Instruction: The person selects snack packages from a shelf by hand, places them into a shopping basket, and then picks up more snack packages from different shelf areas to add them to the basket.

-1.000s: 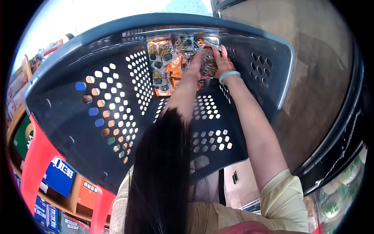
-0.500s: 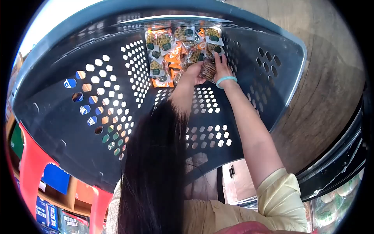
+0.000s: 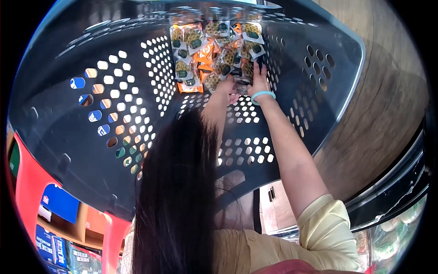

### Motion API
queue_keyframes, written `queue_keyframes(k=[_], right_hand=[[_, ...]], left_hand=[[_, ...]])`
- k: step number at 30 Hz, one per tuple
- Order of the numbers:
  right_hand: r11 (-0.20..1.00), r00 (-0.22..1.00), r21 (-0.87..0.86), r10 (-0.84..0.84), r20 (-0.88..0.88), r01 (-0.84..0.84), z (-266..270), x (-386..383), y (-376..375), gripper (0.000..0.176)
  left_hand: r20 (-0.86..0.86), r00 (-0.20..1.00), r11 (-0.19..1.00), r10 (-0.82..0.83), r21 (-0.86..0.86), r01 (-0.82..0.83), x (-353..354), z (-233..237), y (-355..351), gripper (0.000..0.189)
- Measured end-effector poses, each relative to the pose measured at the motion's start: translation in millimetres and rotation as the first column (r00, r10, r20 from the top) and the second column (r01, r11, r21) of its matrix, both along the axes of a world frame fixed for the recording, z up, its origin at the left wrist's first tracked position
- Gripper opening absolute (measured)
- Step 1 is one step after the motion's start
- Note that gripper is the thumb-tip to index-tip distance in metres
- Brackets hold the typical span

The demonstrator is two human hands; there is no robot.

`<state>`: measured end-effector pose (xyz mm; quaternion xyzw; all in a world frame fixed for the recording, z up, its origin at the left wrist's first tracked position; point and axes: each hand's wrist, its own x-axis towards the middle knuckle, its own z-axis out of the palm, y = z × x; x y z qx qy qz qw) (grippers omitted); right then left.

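Observation:
My left hand and my right hand are low inside a deep grey plastic basket. Between them is a clear plastic snack packet, seen nearly edge-on; its contents are hard to make out. The left fingers pinch its left side. My right thumb presses on its right side, while the other right fingers stretch forward, apart. Just ahead lie clear packets of greenish-brown snacks with dark labels, several of them mixed with orange packets.
The basket's walls and floor have rows of oval holes. Long dark hair hangs in front of my left forearm. Outside are a wood-patterned floor, a red frame, shelves with packaged goods and bagged greens.
The brown packet between my hands has tipped and now shows mostly clear plastic. My hands have shifted only slightly. The basket and packets sit a little higher in view.

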<state>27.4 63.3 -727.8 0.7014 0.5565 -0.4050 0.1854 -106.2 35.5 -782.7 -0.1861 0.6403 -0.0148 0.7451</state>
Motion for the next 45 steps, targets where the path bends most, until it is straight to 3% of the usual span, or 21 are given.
queue_keyframes(k=[2, 4, 6, 8, 9, 11, 12, 14, 16, 18, 20, 22, 24, 25, 30, 32, 33, 34, 36, 42, 45], right_hand=[[0.999, 0.999, -0.006, -0.034, -0.005, 0.034, 2.4, -0.9, -3.7, 0.095], [0.927, 0.992, -0.375, -0.015, -0.123, -0.032, 5.6, -0.1, -5.7, 0.091], [0.953, 0.994, -0.300, 0.004, -0.114, -0.038, 5.2, -1.7, -26.6, 0.085], [0.942, 0.982, -0.310, 0.082, -0.172, -0.133, 0.7, 1.8, -39.6, 0.083], [0.936, 0.978, -0.308, 0.126, -0.169, -0.173, 8.8, -0.5, -39.7, 0.079], [0.943, 0.982, -0.297, 0.106, -0.155, -0.148, 27.4, -4.6, -35.8, 0.078], [0.950, 0.986, -0.287, 0.088, -0.140, -0.125, 31.4, -4.6, -35.9, 0.076], [0.962, 0.989, -0.257, 0.064, -0.130, -0.096, 42.4, -6.2, -37.2, 0.069], [0.996, 0.991, -0.055, 0.061, -0.122, -0.068, 54.9, -6.7, -41.4, 0.058], [0.999, 0.991, 0.015, 0.046, -0.129, -0.044, 70.3, -5.9, -43.2, 0.049], [0.997, 0.985, -0.078, -0.034, -0.167, 0.022, 80.5, 0.7, -46.6, 0.045], [0.997, 0.982, -0.045, -0.063, -0.180, 0.055, 103.2, 2.8, -48.0, 0.037], [0.992, 0.988, -0.114, -0.073, -0.133, 0.058, 128.0, 6.3, -45.1, 0.040], [0.986, 0.977, -0.097, -0.146, -0.154, 0.132, 138.4, 8.0, -47.9, 0.038], [0.984, 0.976, 0.007, -0.175, -0.133, 0.178, 198.4, 4.6, -70.9, 0.039], [0.989, 0.960, -0.096, -0.134, -0.246, 0.113, 240.7, -3.8, -79.7, 0.043], [0.992, 0.971, -0.126, -0.002, -0.238, -0.029, 258.9, -12.9, -84.1, 0.047], [0.973, 0.979, -0.220, 0.016, -0.203, -0.062, 272.8, -22.3, -91.2, 0.050], [0.947, 0.967, -0.204, 0.226, -0.120, -0.246, 300.6, -43.7, -108.2, 0.053], [0.984, 0.984, -0.104, 0.130, -0.124, -0.143, 336.2, -73.7, -139.0, 0.048], [0.990, 0.979, -0.043, 0.124, -0.162, -0.133, 345.2, -76.3, -150.5, 0.043]], left_hand=[[-0.054, 0.996, 0.997, -0.075, -0.010, 0.075, 1.1, 4.2, -4.4, 0.042], [-0.161, 0.962, 0.966, -0.220, 0.099, 0.237, -1.6, 2.3, -13.6, 0.041], [-0.176, 0.965, 0.965, -0.193, 0.144, 0.219, -3.6, -11.2, -28.3, 0.040], [-0.346, 0.855, 0.707, -0.387, 0.483, 0.516, -9.2, -48.0, -57.0, 0.040], [-0.349, 0.853, 0.705, -0.388, 0.484, 0.519, -14.4, -55.0, -67.4, 0.040], [-0.393, 0.867, 0.530, -0.307, 0.686, 0.499, -22.5, -58.6, -77.1, 0.044], [-0.395, 0.866, 0.523, -0.307, 0.690, 0.500, -24.0, -50.9, -73.2, 0.044], [-0.397, 0.863, 0.732, -0.311, 0.479, 0.485, -29.0, -31.8, -67.3, 0.043], [-0.437, 0.808, 0.681, -0.394, 0.451, 0.576, -36.5, 4.4, -53.1, 0.042], [-0.511, 0.710, 0.510, -0.484, 0.495, 0.703, -45.1, 48.9, -38.9, 0.042], [-0.521, 0.725, 0.506, -0.450, 0.521, 0.688, -50.2, 80.2, -30.7, 0.038], [-0.513, 0.731, 0.517, -0.449, 0.519, 0.681, -52.8, 100.2, -26.2, 0.037], [-0.521, 0.694, 0.471, -0.497, 0.510, 0.720, -55.3, 118.7, -20.5, 0.038], [-0.508, 0.696, 0.463, -0.508, 0.520, 0.717, -57.3, 135.7, -16.0, 0.038], [-0.523, 0.708, 0.421, -0.474, 0.572, 0.704, -64.2, 221.0, -5.7, 0.036], [-0.522, 0.735, 0.369, -0.432, 0.641, 0.673, -68.0, 252.9, -5.3, 0.034], [-0.479, 0.757, 0.426, -0.445, 0.630, 0.649, -68.7, 268.8, -5.9, 0.033], [-0.484, 0.757, 0.420, -0.439, 0.634, 0.649, -70.2, 282.0, -13.2, 0.033], [-0.527, 0.696, 0.294, -0.488, 0.651, 0.700, -75.7, 308.8, -14.4, 0.033], [-0.515, 0.723, 0.209, -0.461, 0.728, 0.652, -78.7, 391.1, -54.0, 0.032], [-0.509, 0.769, -0.104, -0.386, 0.853, 0.512, -88.1, 467.5, -70.8, 0.023]])
